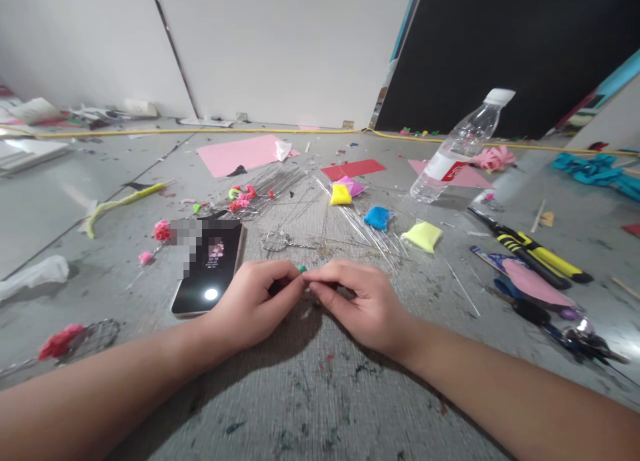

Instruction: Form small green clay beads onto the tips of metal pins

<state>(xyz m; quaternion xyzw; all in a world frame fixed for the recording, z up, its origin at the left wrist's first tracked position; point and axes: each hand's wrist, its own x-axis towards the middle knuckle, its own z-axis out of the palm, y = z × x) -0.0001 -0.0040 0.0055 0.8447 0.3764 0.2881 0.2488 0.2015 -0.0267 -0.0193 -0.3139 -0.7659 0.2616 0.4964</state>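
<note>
My left hand (pixel 263 301) and my right hand (pixel 363 304) meet at the fingertips just above the grey table. Both are closed in a pinch around a small green lump of clay (pixel 302 269), most of which the fingers hide. A twisted wire piece with a loop (pixel 276 241) lies just beyond the hands. Close by my left wrist is a black phone (pixel 213 281) with its screen lit. Beyond my right hand are small packets of clay: a blue one (pixel 377 218), a pale yellow-green one (pixel 423 235), a yellow one (pixel 341 194) and a pink-purple one (pixel 354 185).
A clear plastic bottle (pixel 453 151) stands at the back right. Yellow-and-black pliers (pixel 545 251) lie to the right beside keys (pixel 585 337). Straight thin wires (pixel 367 231) are scattered mid-table. A pink sheet (pixel 235 155) and a red clay flower on wire (pixel 63 341) lie leftward.
</note>
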